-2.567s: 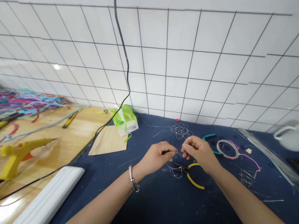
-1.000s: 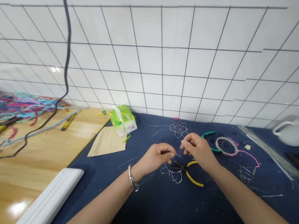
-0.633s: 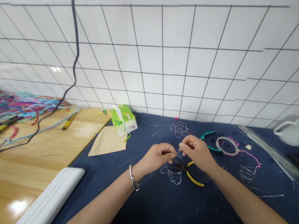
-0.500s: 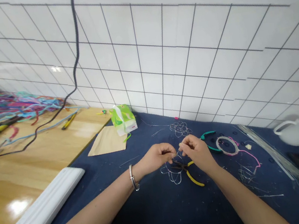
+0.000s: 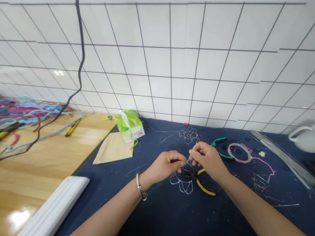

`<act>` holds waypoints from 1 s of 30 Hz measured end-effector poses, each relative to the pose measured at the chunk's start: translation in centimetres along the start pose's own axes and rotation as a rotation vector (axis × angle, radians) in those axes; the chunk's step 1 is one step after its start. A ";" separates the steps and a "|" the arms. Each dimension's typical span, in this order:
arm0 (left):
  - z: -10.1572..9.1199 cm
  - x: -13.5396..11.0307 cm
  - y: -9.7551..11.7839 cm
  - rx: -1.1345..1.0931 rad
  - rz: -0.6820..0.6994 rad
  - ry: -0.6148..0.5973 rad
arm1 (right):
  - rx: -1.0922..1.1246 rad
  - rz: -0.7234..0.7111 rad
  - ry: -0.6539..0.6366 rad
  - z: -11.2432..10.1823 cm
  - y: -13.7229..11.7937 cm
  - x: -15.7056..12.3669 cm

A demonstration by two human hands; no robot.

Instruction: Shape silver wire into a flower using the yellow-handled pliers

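Observation:
My left hand [image 5: 169, 166] and my right hand [image 5: 207, 160] pinch a looped, flower-like piece of thin silver wire [image 5: 185, 187] between them. Its loops hang below my fingertips, over the dark blue cloth. Behind the loops lie yellow-handled pliers [image 5: 205, 187], their jaws partly hidden by the wire and my hands. A second looped wire flower [image 5: 190, 135] rests on the cloth just beyond my right hand. Teal-handled pliers [image 5: 220, 140] are close to the right of that hand, next to a white ring-shaped spool [image 5: 240, 153].
A green tissue pack [image 5: 130, 124] and a tan paper sheet [image 5: 113, 148] lie beyond my left hand. A white power strip [image 5: 46, 219] stands at left, with colourful pipe cleaners [image 5: 9, 111] behind. At right are wire offcuts [image 5: 260, 183] and a white mug [image 5: 312, 139].
My right fingertips have come slightly closer to my left ones at the wire. The hanging loops have shifted a little to the right. Everything else stays in place.

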State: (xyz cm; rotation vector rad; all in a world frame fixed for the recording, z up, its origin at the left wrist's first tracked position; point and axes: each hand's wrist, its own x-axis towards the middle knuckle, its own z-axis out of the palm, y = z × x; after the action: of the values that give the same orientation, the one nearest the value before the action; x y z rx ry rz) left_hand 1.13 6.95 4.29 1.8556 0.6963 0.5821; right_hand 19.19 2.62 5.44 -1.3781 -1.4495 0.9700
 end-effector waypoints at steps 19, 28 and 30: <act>0.2 -0.1 0.0 0.239 0.099 -0.038 | -0.149 0.071 -0.005 0.5 0.7 0.2; 0.2 -0.1 0.0 0.268 0.095 -0.032 | -0.111 0.086 -0.025 0.3 1.0 0.2; 0.2 -0.2 0.0 0.279 0.112 -0.037 | -0.092 0.110 -0.025 0.3 0.9 0.3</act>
State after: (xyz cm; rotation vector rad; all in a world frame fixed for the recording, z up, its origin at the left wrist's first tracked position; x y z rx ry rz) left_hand 1.13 6.72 4.16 2.1702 0.6792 0.5414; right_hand 19.19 2.96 4.51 -1.5308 -1.4652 1.0043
